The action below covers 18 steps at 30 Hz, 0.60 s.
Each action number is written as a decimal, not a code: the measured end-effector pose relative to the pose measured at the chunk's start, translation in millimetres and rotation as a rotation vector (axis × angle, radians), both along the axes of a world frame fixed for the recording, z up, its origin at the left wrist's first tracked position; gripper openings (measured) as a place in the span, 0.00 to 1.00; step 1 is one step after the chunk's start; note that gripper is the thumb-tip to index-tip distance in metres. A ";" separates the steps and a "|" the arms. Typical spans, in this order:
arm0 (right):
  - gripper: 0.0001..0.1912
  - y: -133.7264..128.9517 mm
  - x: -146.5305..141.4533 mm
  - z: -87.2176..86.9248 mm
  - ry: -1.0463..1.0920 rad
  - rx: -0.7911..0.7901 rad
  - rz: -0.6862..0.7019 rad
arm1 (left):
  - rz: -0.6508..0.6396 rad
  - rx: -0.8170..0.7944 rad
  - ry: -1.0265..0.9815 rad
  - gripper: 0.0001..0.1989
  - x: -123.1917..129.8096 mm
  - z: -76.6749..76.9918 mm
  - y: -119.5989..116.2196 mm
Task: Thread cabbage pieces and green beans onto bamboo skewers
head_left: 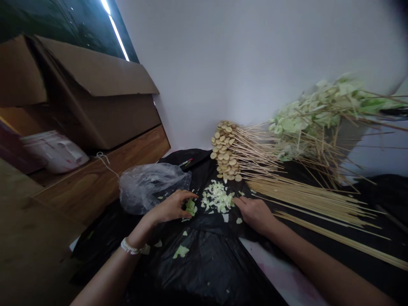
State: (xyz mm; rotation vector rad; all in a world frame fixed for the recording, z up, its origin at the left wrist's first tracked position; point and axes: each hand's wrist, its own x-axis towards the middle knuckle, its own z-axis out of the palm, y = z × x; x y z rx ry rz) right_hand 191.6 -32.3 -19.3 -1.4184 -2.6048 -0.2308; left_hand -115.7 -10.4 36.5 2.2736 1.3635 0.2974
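Working over a loose heap of chopped pale-green cabbage [216,197] on a black plastic sheet [204,265], the left hand [172,207] is curving its fingers [188,195] over a brighter cabbage piece [191,207], though I cannot tell whether they are gripping it. The right hand [253,213] is resting at the heap's right edge, its fingers [237,200] lying open and gripping nothing. Both hands are staying low and close to the heap, which suits these thin, crisp, ragged flakes: light fingertip contact is less likely to bruise or scatter them than a full-hand squeeze.

Stray flakes are dotting the crinkled, glossy plastic nearer the person, and a pearl bracelet [130,246] is circling the left wrist. Beyond the heap, round tan slices [226,151] are crowding the ends of bamboo skewers [261,155], while bare, straight skewers [307,197] are fanning across the sheet to the right. Leafy greens on skewers [306,121] are heaping up against the wall. A crumpled clear plastic bag [153,187] is lying left of the hands, with a marker pen [185,162] just behind it. A cardboard box [86,95] is sitting on a wooden ledge [102,165].
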 end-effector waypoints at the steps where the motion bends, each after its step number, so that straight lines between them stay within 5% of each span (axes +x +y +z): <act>1: 0.14 0.0 0.0 0.1 -0.001 0.001 0.001 | -0.013 0.034 0.061 0.31 -0.7 -1.7 0.1; 6: 0.14 0.4 1.8 0.4 0.022 0.044 0.003 | -0.054 0.140 0.226 0.10 5.4 -2.0 3.1; 10: 0.15 1.7 6.2 1.9 0.074 0.119 -0.014 | -0.080 0.195 0.161 0.06 10.7 7.1 3.6; 14: 0.15 4.5 13.0 3.7 0.151 0.216 -0.040 | -0.024 0.142 -0.086 0.07 23.0 16.6 11.0; 18: 0.16 7.9 18.9 5.2 0.195 0.290 -0.071 | 0.063 -0.006 -0.549 0.09 53.9 12.1 26.6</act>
